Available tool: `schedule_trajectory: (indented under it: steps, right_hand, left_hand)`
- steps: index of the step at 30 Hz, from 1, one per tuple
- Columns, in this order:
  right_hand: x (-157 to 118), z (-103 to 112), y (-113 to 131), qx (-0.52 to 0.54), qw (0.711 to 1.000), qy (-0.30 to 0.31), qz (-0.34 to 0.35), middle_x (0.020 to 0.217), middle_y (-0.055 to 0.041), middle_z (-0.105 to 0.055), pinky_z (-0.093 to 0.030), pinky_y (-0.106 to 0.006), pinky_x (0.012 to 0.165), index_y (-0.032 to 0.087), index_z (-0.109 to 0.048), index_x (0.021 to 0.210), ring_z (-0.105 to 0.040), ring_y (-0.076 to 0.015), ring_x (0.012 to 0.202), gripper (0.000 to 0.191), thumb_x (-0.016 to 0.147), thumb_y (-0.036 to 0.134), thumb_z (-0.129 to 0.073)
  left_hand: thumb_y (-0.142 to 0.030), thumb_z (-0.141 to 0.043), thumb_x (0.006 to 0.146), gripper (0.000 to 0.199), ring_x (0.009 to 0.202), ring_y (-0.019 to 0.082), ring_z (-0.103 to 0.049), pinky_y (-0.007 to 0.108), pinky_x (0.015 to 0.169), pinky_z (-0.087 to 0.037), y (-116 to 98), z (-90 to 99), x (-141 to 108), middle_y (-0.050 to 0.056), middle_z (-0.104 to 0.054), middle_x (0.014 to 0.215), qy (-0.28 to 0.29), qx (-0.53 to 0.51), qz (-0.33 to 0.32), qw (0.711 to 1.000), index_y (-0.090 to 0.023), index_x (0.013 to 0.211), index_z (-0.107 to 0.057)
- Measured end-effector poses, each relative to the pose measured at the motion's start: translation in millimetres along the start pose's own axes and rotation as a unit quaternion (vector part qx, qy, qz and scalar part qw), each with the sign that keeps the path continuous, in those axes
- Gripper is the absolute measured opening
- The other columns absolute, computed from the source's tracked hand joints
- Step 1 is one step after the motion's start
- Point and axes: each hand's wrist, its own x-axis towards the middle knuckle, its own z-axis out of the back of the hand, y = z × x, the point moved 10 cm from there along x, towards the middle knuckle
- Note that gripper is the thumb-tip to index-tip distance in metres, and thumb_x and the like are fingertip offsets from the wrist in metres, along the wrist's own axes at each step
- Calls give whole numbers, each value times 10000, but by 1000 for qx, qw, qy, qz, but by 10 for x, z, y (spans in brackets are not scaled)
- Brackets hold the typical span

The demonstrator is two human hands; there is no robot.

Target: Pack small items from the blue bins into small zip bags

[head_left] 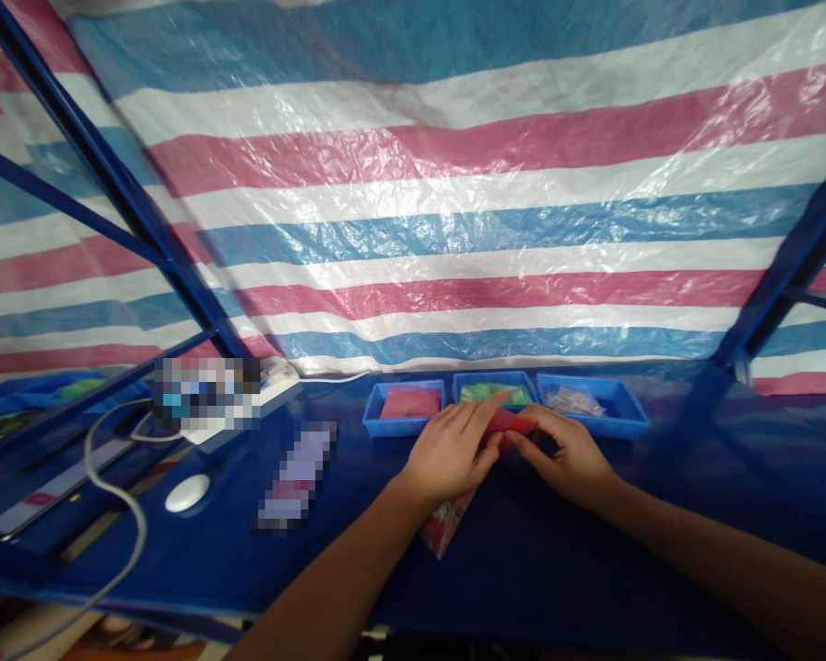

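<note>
head view: the left grip [449, 452] and the right grip [570, 457] are both closed on a red packet [510, 423], fingertips pinching it between them above the blue worktop [523, 569]. a clear bag [447, 525] pokes out below the left grip, its link to the packet unclear. just beyond the grips stand three blue trays: the left tray [404, 427] holds red packets, the middle tray [496, 377] green ones, the right tray [623, 424] small clear ones. left of the grips lie a pixelated object [297, 477] and, farther out, a white oval object [188, 494].
</note>
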Motion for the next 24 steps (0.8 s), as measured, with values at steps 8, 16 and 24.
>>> schedule_trajectory:
  steps: [8, 16, 24]
  right_hand:
    - [-6, 88, -119, 142, 986, -41, -77, 784, -28, -726, -558, -352, 627, 269, -667, 891, -674, -218, 665, 321, 993, 574, -677]
    - [23, 100, -238, 286, 951, -36, -113, 831, 20, -742, -533, -320, 610, 284, -608, 1214, -634, -162, 591, 460, 902, 564, -798]
    - [-28, 47, -337, 360, 914, -45, -180, 901, 5, -748, -541, -294, 590, 289, -702, 1289, -632, -142, 628, 511, 849, 486, -871]
  left_hand:
    - [-292, -586, 1042, 693, 1442, 296, -574, 472, 1207, -502, -24, 107, 10, 146, -554, 1584, -45, -80, 19, 996, -254, 1676, -308]
    - [-421, -844, 874, 611, 1559, 393, -390, 628, 1272, -379, -307, 287, 55, 143, -426, 1676, -90, -93, -81, 988, -289, 1434, -638]
    - [-345, -787, 924, 347, 1487, 345, -496, 589, 1271, -400, -338, 197, 52, 117, -622, 1503, -48, -110, -114, 986, -272, 1261, -752]
